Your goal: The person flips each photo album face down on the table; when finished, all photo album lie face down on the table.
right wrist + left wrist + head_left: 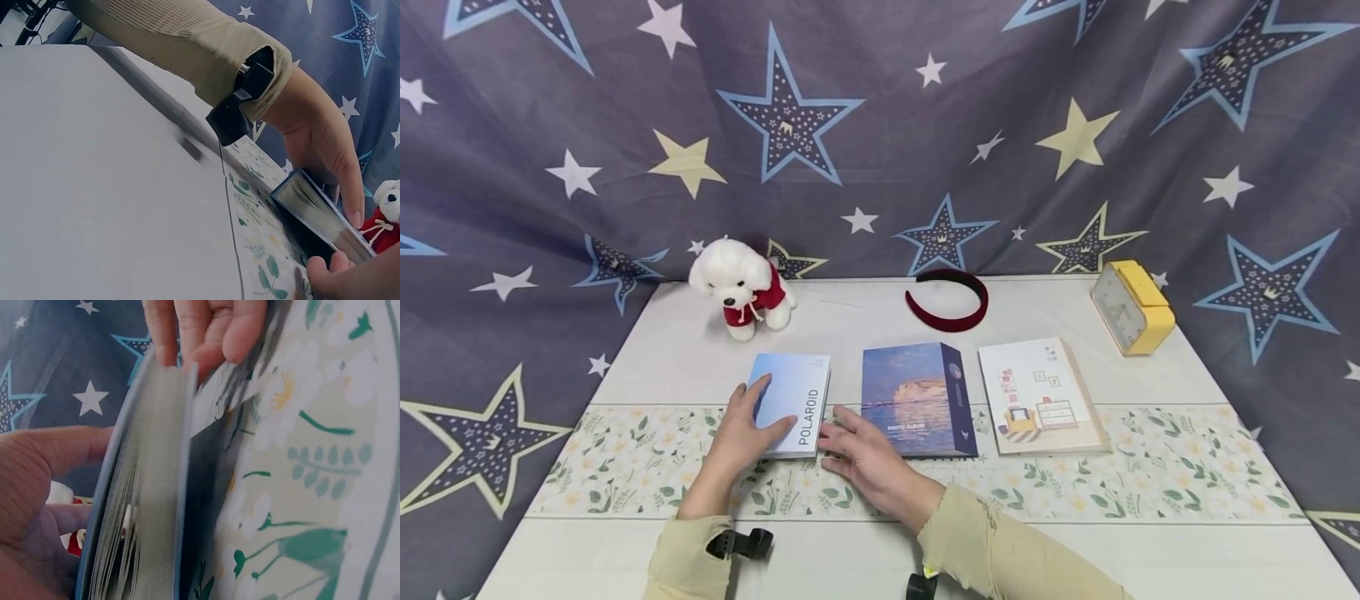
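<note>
A light-blue album marked POLAROID (pixel 801 379) lies at the left of a row of three. My left hand (pixel 735 437) rests over its cover, thumb and fingertips spread on the surface. At the right edge of this album, my right hand (pixel 876 467) touches it with loosely extended fingers. In the left wrist view, the stacked page edges (pixel 156 456) show between the covers, and right fingertips (pixel 237 344) meet the far end. Beside the right hand lies a photo album (pixel 902 392) with a painted sea cliff.
A white album with a furniture drawing (pixel 1026 375) lies to the right. Behind stand a white plush dog (pixel 730 271) in red and a yellow clock (pixel 1138 308). A dark red headband (pixel 966 321) lies between them. A floral strip (pixel 647 450) crosses the white table.
</note>
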Tool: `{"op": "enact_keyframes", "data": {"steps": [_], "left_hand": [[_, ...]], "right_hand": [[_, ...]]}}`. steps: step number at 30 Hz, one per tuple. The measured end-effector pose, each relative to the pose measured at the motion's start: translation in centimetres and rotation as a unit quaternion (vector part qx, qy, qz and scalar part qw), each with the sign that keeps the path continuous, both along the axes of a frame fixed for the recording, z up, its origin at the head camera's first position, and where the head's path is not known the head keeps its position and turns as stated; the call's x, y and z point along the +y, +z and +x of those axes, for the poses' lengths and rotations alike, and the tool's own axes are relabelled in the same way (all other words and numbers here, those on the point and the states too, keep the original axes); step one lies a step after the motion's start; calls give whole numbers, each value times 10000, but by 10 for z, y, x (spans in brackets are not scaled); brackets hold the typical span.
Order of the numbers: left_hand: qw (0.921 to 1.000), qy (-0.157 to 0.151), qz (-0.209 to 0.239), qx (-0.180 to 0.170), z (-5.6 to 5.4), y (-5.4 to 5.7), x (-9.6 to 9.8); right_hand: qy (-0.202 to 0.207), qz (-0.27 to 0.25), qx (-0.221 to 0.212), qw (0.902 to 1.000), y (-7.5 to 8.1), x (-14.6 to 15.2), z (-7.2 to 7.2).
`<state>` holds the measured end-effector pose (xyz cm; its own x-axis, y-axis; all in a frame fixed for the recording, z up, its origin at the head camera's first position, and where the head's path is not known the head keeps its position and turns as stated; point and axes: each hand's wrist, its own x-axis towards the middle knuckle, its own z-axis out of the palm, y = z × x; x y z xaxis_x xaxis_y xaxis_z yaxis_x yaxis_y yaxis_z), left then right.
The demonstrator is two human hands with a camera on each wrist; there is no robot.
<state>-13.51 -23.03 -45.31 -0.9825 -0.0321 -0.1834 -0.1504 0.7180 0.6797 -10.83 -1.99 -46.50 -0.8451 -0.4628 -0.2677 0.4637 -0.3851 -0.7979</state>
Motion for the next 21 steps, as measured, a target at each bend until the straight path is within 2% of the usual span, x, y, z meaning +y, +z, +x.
{"op": "enact_keyframes", "data": {"steps": [9,14,21], "left_hand": [[9968,-336,-476,547,5,-1,8],[9960,-434,-411,669,8,0,17],[9947,-610,-197,807,10,-1,26]], "right_hand": [[-80,113,273,9995,3,-1,2],[-250,245,376,9987,5,2,1],[-177,420,633,9970,11,7,-1]]}}
